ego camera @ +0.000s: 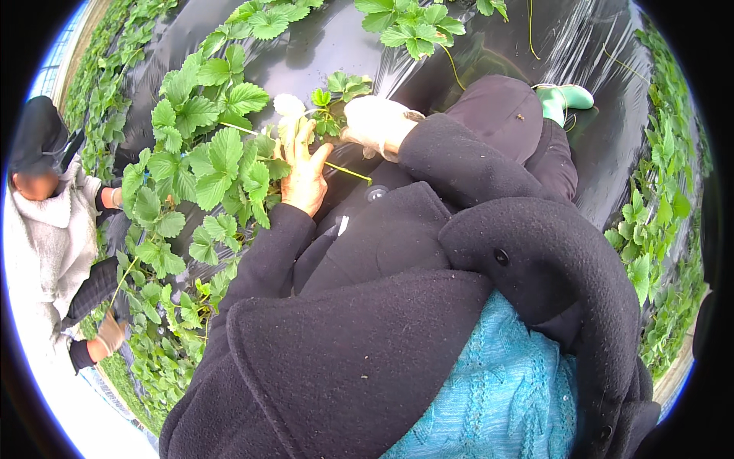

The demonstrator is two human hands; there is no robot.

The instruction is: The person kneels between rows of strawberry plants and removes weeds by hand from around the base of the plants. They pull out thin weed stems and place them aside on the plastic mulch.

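My bare left hand (304, 166) reaches in among the leaves of a strawberry plant (221, 158), thumb apart from the fingers. A thin green stem (347, 171) comes out beside its thumb; whether the fingers grip it, I cannot tell. Just beyond the fingertips is a washed-out whitish patch (288, 106) that I cannot identify. My right hand (375, 121), in a pale thin glove, is bent down beside a small strawberry shoot (327, 120). Its fingertips are hidden, so any hold on the shoot cannot be made out.
Black plastic mulch film (321, 46) covers the ground. More strawberry plants (410, 26) grow ahead, with a row (659, 218) on the right. At left, another person (54, 229) crouches by the leaves with a gloved hand (110, 333). My knee (499, 115) and green boot (565, 98) lie right.
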